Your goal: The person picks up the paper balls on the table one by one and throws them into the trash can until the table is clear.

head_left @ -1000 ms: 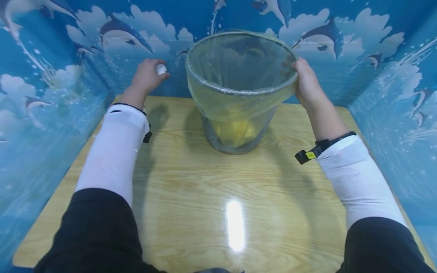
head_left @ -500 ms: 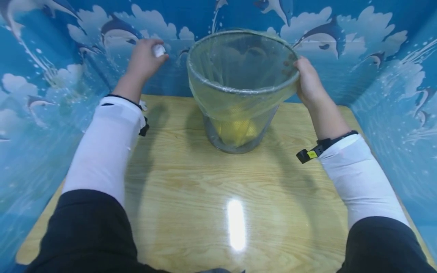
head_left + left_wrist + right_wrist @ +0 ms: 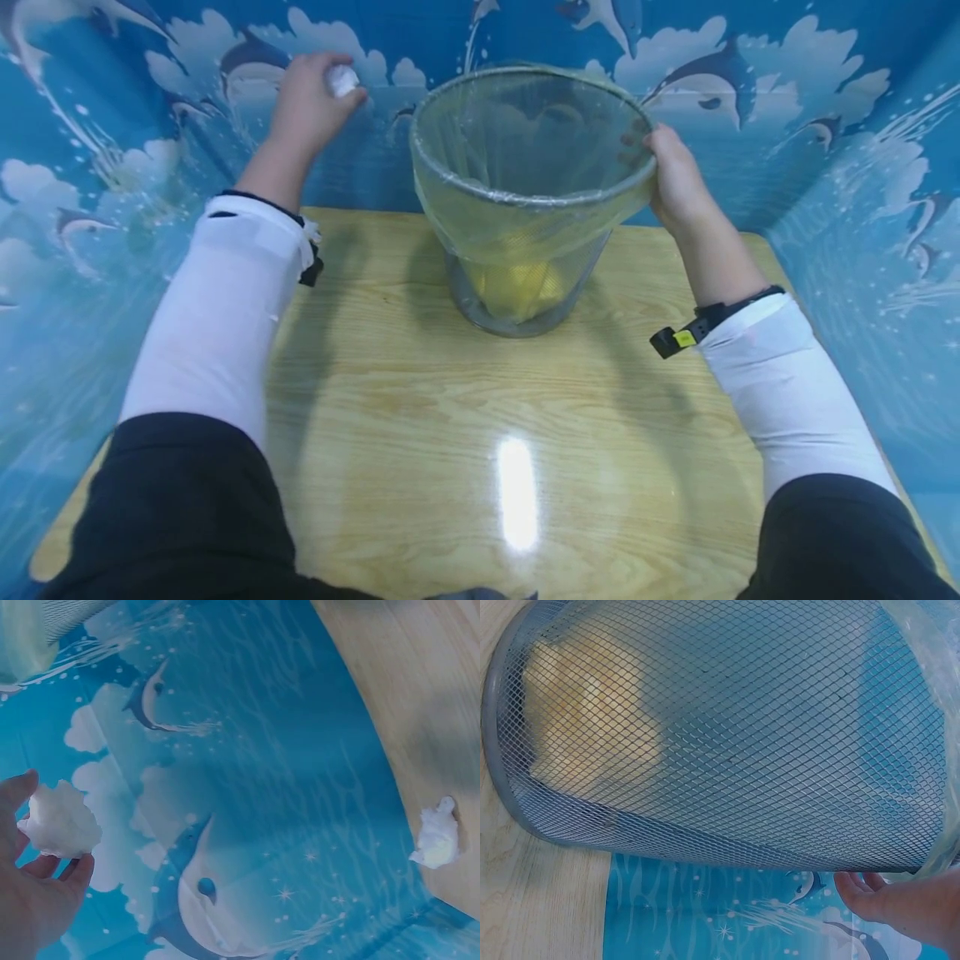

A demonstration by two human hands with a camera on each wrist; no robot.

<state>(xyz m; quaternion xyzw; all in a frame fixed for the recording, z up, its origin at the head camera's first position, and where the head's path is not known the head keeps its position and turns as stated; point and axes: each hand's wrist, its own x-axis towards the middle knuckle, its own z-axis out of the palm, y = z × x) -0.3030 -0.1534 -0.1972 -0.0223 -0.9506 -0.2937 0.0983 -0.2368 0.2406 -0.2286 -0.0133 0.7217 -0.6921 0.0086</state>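
Observation:
My left hand (image 3: 306,104) pinches a crumpled white tissue (image 3: 342,81) between thumb and fingers, raised at the left of a mesh wastebasket (image 3: 513,328). In the left wrist view the tissue (image 3: 64,820) is a loose ball, with fingers behind it. The basket stands upright on the table, lined with a thin, see-through yellowish bag (image 3: 480,233) folded over its rim. My right hand (image 3: 678,183) grips the right side of that rim, thumb outside and fingertips showing through the bag. Bunched yellow material (image 3: 589,720) shows through the mesh near the bottom.
A second crumpled white tissue (image 3: 437,836) lies near the table's edge, mostly hidden behind the left wrist in the head view. The wooden table (image 3: 420,417) is bordered at the back and sides by blue dolphin-print sheeting (image 3: 847,200).
My left hand has risen, moving up and slightly left in the head view with the tissue in it. The right hand and the wastebasket have stayed in place.

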